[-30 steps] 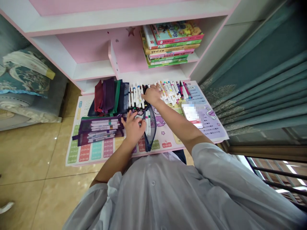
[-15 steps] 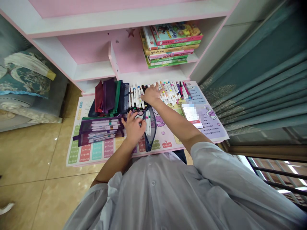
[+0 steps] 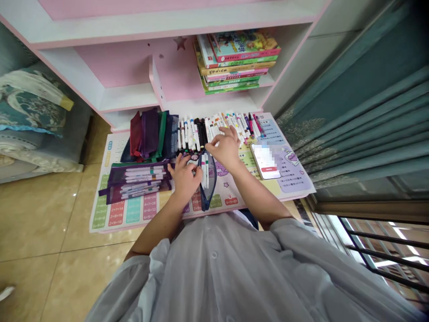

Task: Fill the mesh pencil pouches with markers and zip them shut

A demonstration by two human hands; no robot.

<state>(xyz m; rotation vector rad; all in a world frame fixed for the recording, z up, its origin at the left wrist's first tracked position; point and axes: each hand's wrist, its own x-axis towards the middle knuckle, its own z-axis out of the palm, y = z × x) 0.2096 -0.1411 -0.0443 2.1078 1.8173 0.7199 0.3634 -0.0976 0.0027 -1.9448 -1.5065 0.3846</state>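
Observation:
My left hand [image 3: 184, 176] is closed on the left edge of a dark blue mesh pencil case [image 3: 210, 185] and holds it open on the desk mat [image 3: 127, 210]. A few markers lie inside the case. My right hand [image 3: 226, 148] hovers just above the case's far end, fingers pinched on a marker. Behind it a long row of markers [image 3: 197, 129] lies along the back of the desk.
A purple mesh pouch full of markers [image 3: 134, 181] lies left of my left hand. Several folded pouches [image 3: 150, 132] stand behind it. A phone [image 3: 266, 161] lies on the right. Books [image 3: 234, 58] are stacked on the pink shelf. Teal curtain [image 3: 362, 112] hangs right, bedding [image 3: 30, 107] lies left.
My right hand has drawn back from the row of markers toward the open pencil case. My left hand has kept its grip on the case.

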